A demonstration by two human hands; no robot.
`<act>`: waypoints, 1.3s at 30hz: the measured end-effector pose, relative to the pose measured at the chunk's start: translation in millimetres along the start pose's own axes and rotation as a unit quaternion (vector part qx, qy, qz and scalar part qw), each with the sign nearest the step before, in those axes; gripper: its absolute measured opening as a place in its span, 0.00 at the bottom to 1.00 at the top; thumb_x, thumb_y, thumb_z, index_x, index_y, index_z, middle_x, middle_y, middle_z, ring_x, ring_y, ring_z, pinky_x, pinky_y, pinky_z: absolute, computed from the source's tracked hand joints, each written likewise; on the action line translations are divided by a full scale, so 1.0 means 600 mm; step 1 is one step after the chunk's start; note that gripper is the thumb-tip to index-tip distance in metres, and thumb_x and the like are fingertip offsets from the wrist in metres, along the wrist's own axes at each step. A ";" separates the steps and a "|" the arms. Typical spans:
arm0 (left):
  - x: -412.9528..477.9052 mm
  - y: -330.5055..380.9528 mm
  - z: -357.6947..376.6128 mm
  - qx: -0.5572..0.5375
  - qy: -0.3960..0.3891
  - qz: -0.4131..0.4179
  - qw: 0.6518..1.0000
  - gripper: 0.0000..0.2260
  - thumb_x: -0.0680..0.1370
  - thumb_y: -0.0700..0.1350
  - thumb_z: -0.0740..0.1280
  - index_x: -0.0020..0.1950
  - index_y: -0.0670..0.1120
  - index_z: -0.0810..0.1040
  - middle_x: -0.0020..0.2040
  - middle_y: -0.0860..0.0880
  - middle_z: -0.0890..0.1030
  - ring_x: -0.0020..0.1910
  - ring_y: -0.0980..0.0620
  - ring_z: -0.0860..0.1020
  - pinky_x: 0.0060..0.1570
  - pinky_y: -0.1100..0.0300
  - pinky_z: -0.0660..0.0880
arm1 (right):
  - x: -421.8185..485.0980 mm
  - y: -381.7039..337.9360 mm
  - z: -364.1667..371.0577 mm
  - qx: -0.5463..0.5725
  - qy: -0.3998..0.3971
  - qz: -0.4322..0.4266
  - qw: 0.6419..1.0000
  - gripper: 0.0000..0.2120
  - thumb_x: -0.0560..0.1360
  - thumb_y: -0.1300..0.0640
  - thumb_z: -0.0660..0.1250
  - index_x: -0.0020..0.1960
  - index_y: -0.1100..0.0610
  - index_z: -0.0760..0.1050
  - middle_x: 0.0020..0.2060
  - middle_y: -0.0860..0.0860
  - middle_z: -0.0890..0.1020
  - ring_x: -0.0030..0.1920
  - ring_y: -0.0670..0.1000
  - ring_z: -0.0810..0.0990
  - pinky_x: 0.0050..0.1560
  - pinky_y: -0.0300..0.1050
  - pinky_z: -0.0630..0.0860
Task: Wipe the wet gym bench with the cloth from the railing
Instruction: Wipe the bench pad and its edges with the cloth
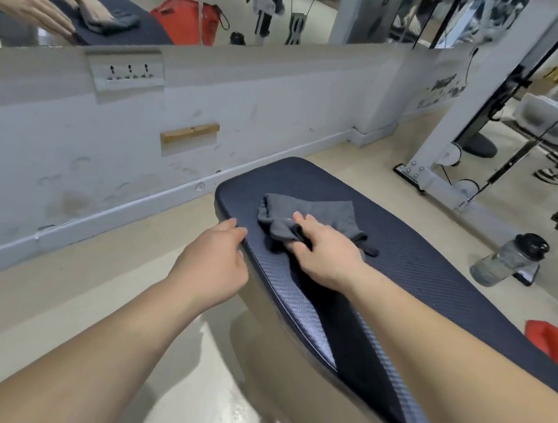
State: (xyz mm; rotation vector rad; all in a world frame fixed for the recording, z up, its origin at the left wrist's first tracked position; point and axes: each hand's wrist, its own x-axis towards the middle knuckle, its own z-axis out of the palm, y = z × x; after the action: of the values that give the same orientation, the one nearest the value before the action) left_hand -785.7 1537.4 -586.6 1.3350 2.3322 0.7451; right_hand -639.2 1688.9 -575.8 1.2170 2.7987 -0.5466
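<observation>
1. Head view, work surface: The dark padded bench [420, 260] runs from lower right toward the middle, with its rounded end near the white wall.
2. Head view, task item: The grey cloth [319, 208] lies crumpled on the bench top, close to the rounded end.
3. Head view, right side: The right hand [326, 254] rests palm-down on the cloth. Its fingers [299, 217] lie nearly straight and close together, pressing the fabric flat against the pad.
4. Head view, left side: The left hand [213, 263] is at the bench's near edge. Its fingers are together, with the tips touching the rim of the pad.
5. Head view, surroundings: A clear water bottle [506, 259] lies tilted on the floor beyond the bench. A mirror [223, 5] above the wall reflects both hands and the cloth.
</observation>
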 end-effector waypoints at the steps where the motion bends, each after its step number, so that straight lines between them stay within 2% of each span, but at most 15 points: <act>1: -0.004 0.005 -0.001 0.006 0.006 0.002 1.000 0.20 0.76 0.38 0.58 0.65 0.47 0.79 0.73 0.48 0.73 0.73 0.48 0.71 0.68 0.53 0.71 | -0.025 -0.002 0.004 0.007 -0.014 -0.012 1.000 0.30 0.84 0.44 0.58 0.84 0.46 0.57 0.84 0.48 0.59 0.83 0.53 0.58 0.81 0.47 0.52; 3: -0.013 0.011 -0.008 0.011 0.020 -0.010 1.000 0.15 0.73 0.36 0.58 0.54 0.49 0.78 0.62 0.50 0.77 0.60 0.45 0.77 0.55 0.53 0.75 | -0.075 -0.004 0.009 0.002 -0.027 -0.045 0.999 0.30 0.84 0.45 0.58 0.84 0.46 0.56 0.84 0.47 0.59 0.84 0.49 0.56 0.82 0.45 0.50; 5: -0.022 0.019 -0.019 0.001 0.038 -0.021 0.999 0.12 0.73 0.36 0.59 0.50 0.50 0.75 0.57 0.51 0.76 0.54 0.45 0.76 0.51 0.53 0.74 | -0.126 -0.005 0.010 -0.013 -0.043 -0.083 0.996 0.28 0.85 0.48 0.58 0.84 0.47 0.57 0.84 0.45 0.59 0.84 0.45 0.53 0.82 0.43 0.48; 7: -0.034 0.036 -0.025 -0.002 0.046 -0.022 0.999 0.12 0.74 0.37 0.60 0.53 0.49 0.76 0.60 0.49 0.75 0.58 0.44 0.75 0.54 0.52 0.73 | -0.171 0.003 0.009 -0.026 -0.056 -0.112 0.992 0.27 0.85 0.50 0.58 0.83 0.46 0.59 0.83 0.42 0.58 0.83 0.43 0.53 0.82 0.41 0.48; 9: -0.049 0.058 -0.021 0.001 0.028 -0.013 1.000 0.16 0.75 0.38 0.61 0.61 0.49 0.76 0.65 0.49 0.74 0.64 0.45 0.73 0.59 0.52 0.73 | -0.192 0.030 0.001 -0.022 -0.080 -0.113 0.990 0.27 0.83 0.45 0.56 0.82 0.40 0.59 0.83 0.39 0.59 0.83 0.43 0.56 0.83 0.48 0.52; 11: -0.069 0.080 -0.011 0.013 -0.017 0.011 1.000 0.18 0.77 0.41 0.61 0.67 0.48 0.74 0.70 0.49 0.71 0.68 0.46 0.72 0.64 0.52 0.72 | -0.177 0.071 -0.018 -0.008 -0.075 -0.055 0.996 0.28 0.82 0.41 0.55 0.82 0.35 0.57 0.83 0.39 0.59 0.82 0.47 0.59 0.82 0.52 0.58; 14: -0.099 0.100 0.003 0.023 -0.049 0.029 0.998 0.17 0.79 0.42 0.61 0.68 0.45 0.73 0.71 0.49 0.69 0.71 0.46 0.69 0.67 0.56 0.68 | -0.132 0.108 -0.046 -0.005 -0.040 0.067 0.997 0.29 0.85 0.45 0.58 0.84 0.42 0.54 0.84 0.46 0.57 0.83 0.54 0.59 0.82 0.49 0.55; 16: -0.115 0.102 0.014 0.024 -0.050 0.033 0.998 0.16 0.80 0.42 0.61 0.68 0.44 0.73 0.73 0.46 0.68 0.73 0.46 0.66 0.67 0.58 0.64 | -0.126 0.097 -0.037 -0.005 -0.007 0.087 0.996 0.28 0.86 0.47 0.57 0.84 0.46 0.55 0.84 0.47 0.56 0.84 0.53 0.55 0.82 0.49 0.51; 20: -0.106 0.105 0.041 0.042 -0.022 0.062 0.997 0.16 0.79 0.41 0.61 0.66 0.44 0.75 0.77 0.45 0.66 0.75 0.44 0.65 0.71 0.57 0.62 | -0.186 0.062 -0.006 -0.007 -0.013 -0.019 1.000 0.27 0.85 0.51 0.60 0.83 0.46 0.61 0.84 0.44 0.58 0.84 0.46 0.54 0.82 0.45 0.47; 23: -0.081 0.121 0.060 0.043 -0.006 0.099 0.994 0.12 0.76 0.37 0.59 0.55 0.45 0.79 0.68 0.48 0.75 0.68 0.43 0.71 0.65 0.53 0.70 | -0.221 0.098 -0.015 0.010 -0.076 -0.100 0.992 0.27 0.84 0.53 0.61 0.81 0.41 0.62 0.82 0.37 0.59 0.82 0.38 0.53 0.82 0.41 0.46; 26: -0.066 0.134 0.073 0.059 -0.006 0.133 0.989 0.13 0.76 0.38 0.59 0.54 0.48 0.79 0.58 0.52 0.77 0.58 0.46 0.73 0.57 0.49 0.75 | -0.176 0.171 -0.044 0.009 -0.068 -0.044 0.997 0.26 0.84 0.49 0.60 0.82 0.40 0.61 0.82 0.39 0.59 0.82 0.40 0.54 0.83 0.46 0.48; 29: -0.060 0.132 0.083 0.075 -0.006 0.153 0.985 0.12 0.77 0.39 0.59 0.54 0.49 0.79 0.57 0.54 0.76 0.57 0.48 0.72 0.55 0.48 0.76 | -0.137 0.212 -0.047 0.006 -0.003 0.067 0.998 0.29 0.84 0.46 0.59 0.84 0.44 0.56 0.84 0.46 0.57 0.84 0.47 0.52 0.83 0.49 0.47; 31: -0.059 0.125 0.087 0.084 -0.008 0.162 0.983 0.12 0.77 0.39 0.60 0.54 0.48 0.80 0.59 0.53 0.77 0.58 0.48 0.72 0.55 0.49 0.76 | -0.130 0.211 -0.035 -0.004 0.031 0.086 0.996 0.29 0.85 0.46 0.58 0.84 0.45 0.57 0.84 0.46 0.56 0.84 0.48 0.52 0.83 0.51 0.47; 35: -0.050 0.112 0.088 0.092 0.009 0.180 0.979 0.12 0.76 0.37 0.62 0.52 0.46 0.83 0.58 0.51 0.79 0.57 0.46 0.74 0.55 0.50 0.77 | -0.171 0.169 -0.044 -0.028 -0.037 0.005 0.999 0.28 0.84 0.47 0.60 0.83 0.43 0.59 0.84 0.43 0.56 0.84 0.46 0.52 0.83 0.50 0.49; 39: -0.041 0.111 0.086 0.088 0.028 0.182 0.979 0.10 0.74 0.36 0.63 0.46 0.45 0.83 0.55 0.51 0.81 0.54 0.45 0.76 0.52 0.51 0.77 | -0.235 0.149 -0.030 0.001 -0.091 -0.075 0.993 0.27 0.84 0.48 0.61 0.81 0.39 0.61 0.82 0.35 0.55 0.82 0.37 0.50 0.83 0.45 0.46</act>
State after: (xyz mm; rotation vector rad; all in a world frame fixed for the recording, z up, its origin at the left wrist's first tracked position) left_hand -700.1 1557.7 -587.1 1.8742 2.2655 0.6961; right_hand -475.9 1652.6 -561.2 0.9112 2.7467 -0.6340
